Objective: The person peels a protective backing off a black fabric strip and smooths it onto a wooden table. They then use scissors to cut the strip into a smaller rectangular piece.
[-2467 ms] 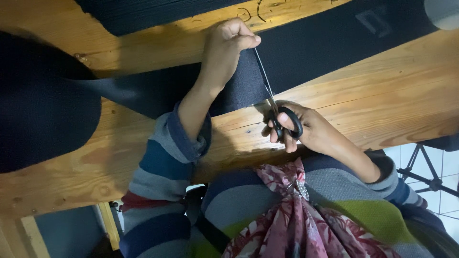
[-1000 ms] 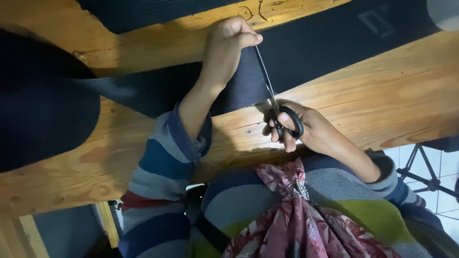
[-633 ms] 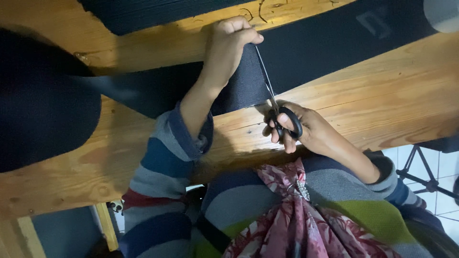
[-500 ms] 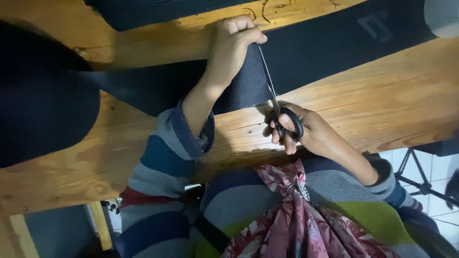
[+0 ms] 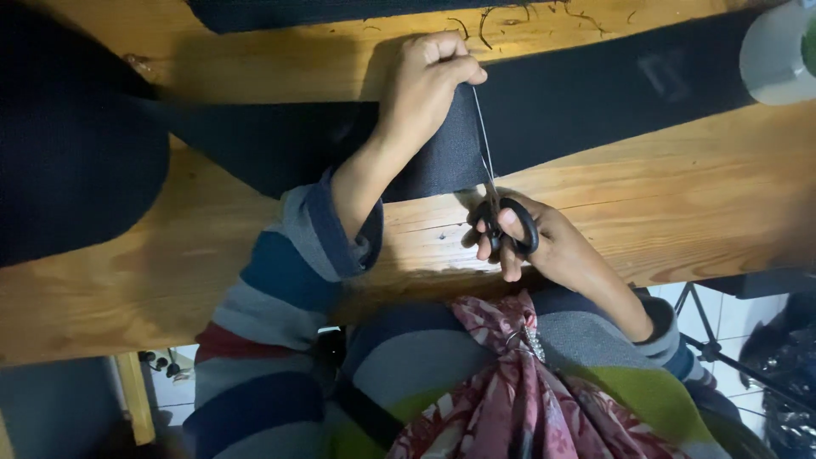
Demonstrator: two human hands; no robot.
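Black woven fabric strip point(image 5: 595, 93) lies across wooden desk point(image 5: 680, 212), near far edge. Left hand point(image 5: 425, 85) fisted, pinching strip's far edge, keeps it taut beside cut line. Right hand point(image 5: 531, 242) curled through black-handled scissors point(image 5: 497, 200) at near edge; blades reach across strip.

We see our left hand point(image 5: 425, 89) pinching the far edge of a black fabric strip point(image 5: 595, 93) stretched across the wooden table point(image 5: 680, 212). Our right hand point(image 5: 544, 242) grips black-handled scissors point(image 5: 501, 212) at the table's near edge, blades lying across the strip beside the left hand.
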